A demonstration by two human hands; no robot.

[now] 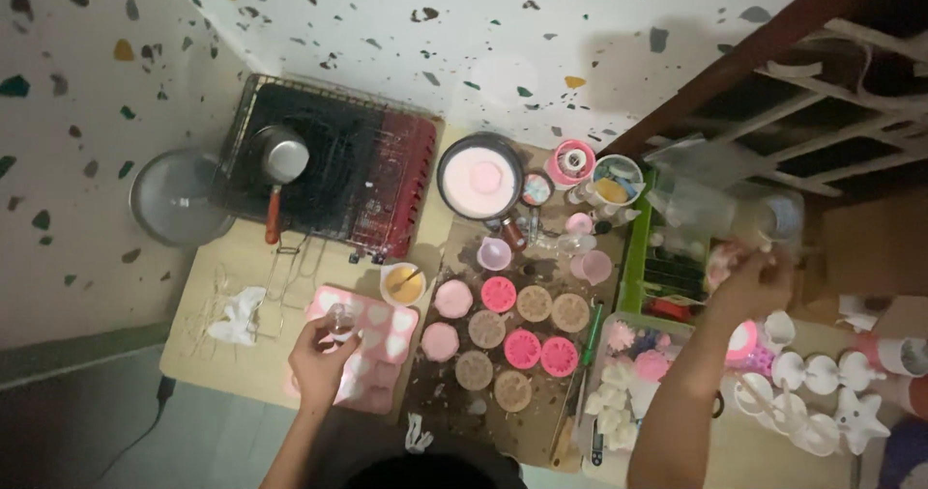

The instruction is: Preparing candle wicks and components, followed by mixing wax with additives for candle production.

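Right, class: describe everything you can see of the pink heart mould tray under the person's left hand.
The pink heart mould tray is a soft-looking, rectangular, silicone-like sheet with rows of heart-shaped hollows filled with pale white. It lies flat and slightly askew on the tan table, beside round moulds. The left hand rests on its near left part, fingers over a small clear thing held above the hearts.

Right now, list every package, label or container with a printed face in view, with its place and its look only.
Round tin: right of the saucepan, small, multicoloured printed lid.
Clear plastic bag: upper right by the green crate, crumpled, see-through, above the right hand.
No signs or screens.
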